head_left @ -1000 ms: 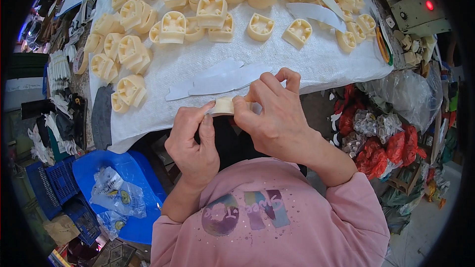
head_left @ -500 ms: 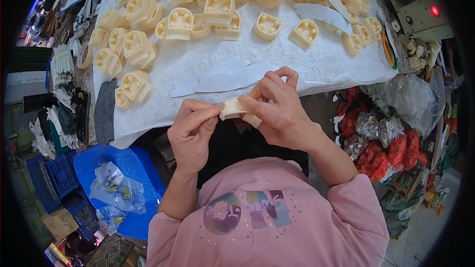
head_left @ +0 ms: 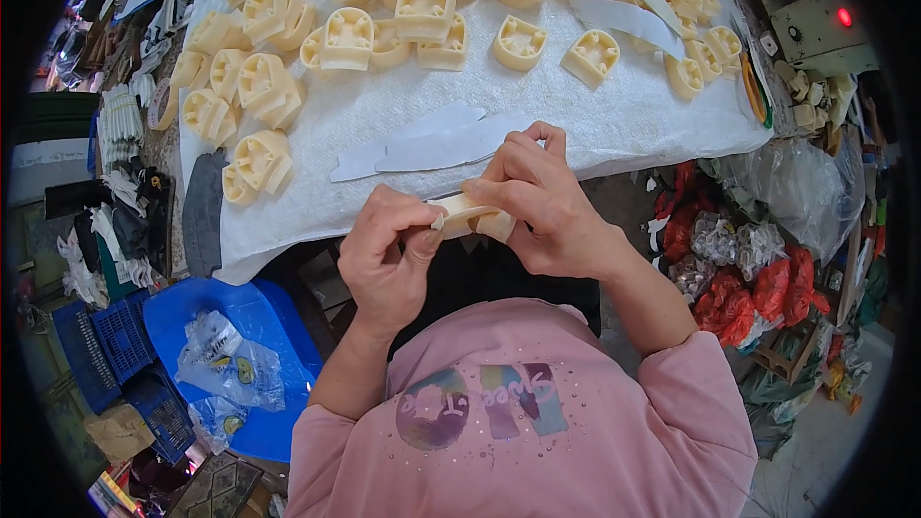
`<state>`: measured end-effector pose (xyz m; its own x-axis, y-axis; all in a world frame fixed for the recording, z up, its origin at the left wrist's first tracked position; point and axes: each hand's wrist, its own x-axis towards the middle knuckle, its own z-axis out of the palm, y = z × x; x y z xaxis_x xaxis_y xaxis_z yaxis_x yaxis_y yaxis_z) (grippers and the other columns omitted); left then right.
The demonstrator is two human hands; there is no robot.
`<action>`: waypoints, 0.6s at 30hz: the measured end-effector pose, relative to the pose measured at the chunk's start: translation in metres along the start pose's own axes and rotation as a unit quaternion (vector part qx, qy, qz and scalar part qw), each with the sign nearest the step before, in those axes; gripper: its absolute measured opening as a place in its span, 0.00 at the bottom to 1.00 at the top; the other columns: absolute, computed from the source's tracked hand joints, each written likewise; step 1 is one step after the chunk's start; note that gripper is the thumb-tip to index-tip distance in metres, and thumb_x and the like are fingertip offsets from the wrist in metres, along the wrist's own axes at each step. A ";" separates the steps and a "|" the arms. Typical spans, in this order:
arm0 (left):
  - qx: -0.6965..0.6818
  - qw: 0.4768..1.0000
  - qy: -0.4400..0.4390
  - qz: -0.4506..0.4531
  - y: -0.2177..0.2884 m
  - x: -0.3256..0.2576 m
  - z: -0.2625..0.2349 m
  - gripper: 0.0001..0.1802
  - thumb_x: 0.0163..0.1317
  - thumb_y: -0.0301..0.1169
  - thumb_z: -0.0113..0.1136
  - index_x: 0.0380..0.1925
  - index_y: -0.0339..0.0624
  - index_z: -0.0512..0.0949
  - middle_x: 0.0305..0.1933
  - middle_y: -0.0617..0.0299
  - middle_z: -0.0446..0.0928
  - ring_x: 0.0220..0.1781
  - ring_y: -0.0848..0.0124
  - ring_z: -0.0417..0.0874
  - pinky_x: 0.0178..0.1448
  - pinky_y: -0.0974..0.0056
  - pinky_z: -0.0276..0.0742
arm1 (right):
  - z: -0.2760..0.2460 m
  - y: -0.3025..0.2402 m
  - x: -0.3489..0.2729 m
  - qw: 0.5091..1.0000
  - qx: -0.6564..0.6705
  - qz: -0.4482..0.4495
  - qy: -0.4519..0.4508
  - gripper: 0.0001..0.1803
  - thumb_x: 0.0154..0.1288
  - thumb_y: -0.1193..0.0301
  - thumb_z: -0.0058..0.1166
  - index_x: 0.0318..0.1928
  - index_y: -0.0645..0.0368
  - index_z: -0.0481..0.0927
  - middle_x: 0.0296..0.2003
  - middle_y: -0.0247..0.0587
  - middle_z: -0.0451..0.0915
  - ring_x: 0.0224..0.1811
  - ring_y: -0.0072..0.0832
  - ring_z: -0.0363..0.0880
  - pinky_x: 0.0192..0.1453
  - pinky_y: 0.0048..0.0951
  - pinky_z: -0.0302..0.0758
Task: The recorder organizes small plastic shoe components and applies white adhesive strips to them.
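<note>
Both of my hands hold one cream plastic part [head_left: 467, 216] just in front of the table's near edge, above my lap. My left hand [head_left: 384, 254] pinches its left end with thumb and fingertips. My right hand [head_left: 537, 201] wraps over its right end, fingers curled on top. Much of the part is hidden under my fingers. Pale flat strips [head_left: 432, 139] lie on the white cloth [head_left: 595, 125] just beyond my hands.
Several cream moulded parts [head_left: 345, 38] are spread over the far and left side of the cloth-covered table. A blue tub [head_left: 192, 326] with plastic bags sits at lower left beside blue crates [head_left: 110, 345]. Red and clear bags [head_left: 748, 269] pile up at the right.
My hands have drawn back from the table edge toward my body with the part, and my left fingers have shifted their pinch on its end.
</note>
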<state>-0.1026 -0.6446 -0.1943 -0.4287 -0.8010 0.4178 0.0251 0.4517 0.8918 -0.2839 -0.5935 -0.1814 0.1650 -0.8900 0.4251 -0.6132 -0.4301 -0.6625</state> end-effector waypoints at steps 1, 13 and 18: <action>0.000 1.000 0.000 0.000 0.002 0.000 0.002 0.08 0.56 0.29 0.61 0.28 0.36 0.76 0.28 0.61 0.72 0.27 0.73 0.69 0.28 0.72 0.65 | 0.001 0.000 0.000 1.000 0.014 0.006 0.004 0.18 0.39 0.81 0.55 0.36 0.55 0.76 0.26 0.32 0.66 0.35 0.30 0.66 0.47 0.40 0.53; 0.096 0.988 0.010 0.119 0.000 -0.003 0.010 0.10 0.56 0.31 0.62 0.26 0.37 0.72 0.22 0.62 0.67 0.23 0.70 0.65 0.28 0.68 0.60 | -0.003 0.004 0.006 0.997 0.063 -0.037 0.002 0.17 0.40 0.81 0.56 0.36 0.54 0.76 0.30 0.33 0.68 0.37 0.30 0.66 0.47 0.37 0.55; 0.193 0.963 0.048 0.181 0.005 0.002 0.004 0.11 0.42 0.26 0.68 0.28 0.44 0.78 0.29 0.65 0.68 0.33 0.65 0.69 0.37 0.66 0.66 | 0.000 0.006 0.006 0.997 0.011 -0.078 0.019 0.17 0.42 0.76 0.60 0.37 0.52 0.76 0.34 0.31 0.71 0.40 0.32 0.66 0.47 0.39 0.56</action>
<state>-0.1071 -0.6422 -0.1901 -0.3688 -0.5880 0.7199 -0.1890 0.8058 0.5613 -0.2864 -0.6010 -0.1828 0.2272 -0.8063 0.5461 -0.5649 -0.5659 -0.6005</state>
